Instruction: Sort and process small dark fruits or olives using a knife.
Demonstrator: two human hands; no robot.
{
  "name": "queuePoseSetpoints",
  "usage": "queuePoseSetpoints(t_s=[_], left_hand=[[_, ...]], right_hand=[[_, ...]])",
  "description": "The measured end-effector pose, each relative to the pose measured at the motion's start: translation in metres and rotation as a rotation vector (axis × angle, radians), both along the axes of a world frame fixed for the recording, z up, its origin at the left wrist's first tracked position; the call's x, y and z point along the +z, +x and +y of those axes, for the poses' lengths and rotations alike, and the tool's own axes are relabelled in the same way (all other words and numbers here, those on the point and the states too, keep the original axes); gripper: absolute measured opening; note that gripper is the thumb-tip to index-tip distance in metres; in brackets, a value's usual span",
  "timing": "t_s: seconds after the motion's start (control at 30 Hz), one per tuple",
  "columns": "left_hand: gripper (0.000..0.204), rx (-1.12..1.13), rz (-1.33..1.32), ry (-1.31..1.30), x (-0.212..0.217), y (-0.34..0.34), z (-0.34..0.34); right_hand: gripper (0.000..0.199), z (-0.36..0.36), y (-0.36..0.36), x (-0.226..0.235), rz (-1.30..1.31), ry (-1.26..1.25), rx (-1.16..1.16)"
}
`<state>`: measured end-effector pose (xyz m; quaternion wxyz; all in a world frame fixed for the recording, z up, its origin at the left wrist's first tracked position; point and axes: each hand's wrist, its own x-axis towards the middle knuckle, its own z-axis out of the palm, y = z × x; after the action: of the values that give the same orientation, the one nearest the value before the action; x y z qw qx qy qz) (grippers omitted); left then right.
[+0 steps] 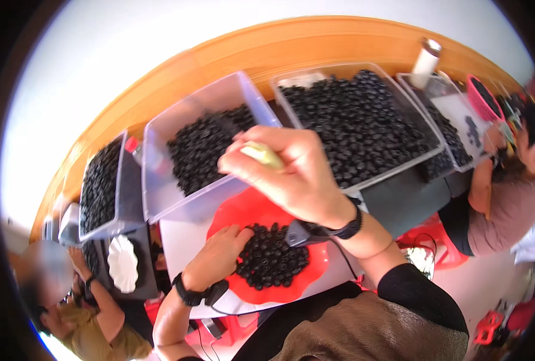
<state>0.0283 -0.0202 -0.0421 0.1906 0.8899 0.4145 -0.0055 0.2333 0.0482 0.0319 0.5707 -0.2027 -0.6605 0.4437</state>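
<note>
Your right hand (291, 174) is clenching a yellow handle (264, 155) over the red dish's (234, 212) far side; your left hand (216, 259) is resting nearer the dish's dark fruits (273, 259), at their left edge, its grasp hidden.

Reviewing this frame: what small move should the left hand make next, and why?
Probably the left hand should pinch one of the dark round pieces: it is at the edge of their pile in the red scalloped dish, while the right hand, gripping a pale yellow-green object, is up and apart from the pile.
</note>
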Motion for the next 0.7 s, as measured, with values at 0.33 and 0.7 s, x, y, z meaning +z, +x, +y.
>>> queuePoseSetpoints(t_s=[0.33,0.7], left_hand=[[0.045,0.129,-0.088,-0.186,-0.007,0.011,0.012],[0.038,0.277,-0.267,-0.17,0.017,0.005,0.003]], right_hand=[[0.018,-0.001,0.0,-0.003,-0.025,-0.002,0.024],[0.015,0.001,0.001,0.002,-0.024,-0.06,0.027]])
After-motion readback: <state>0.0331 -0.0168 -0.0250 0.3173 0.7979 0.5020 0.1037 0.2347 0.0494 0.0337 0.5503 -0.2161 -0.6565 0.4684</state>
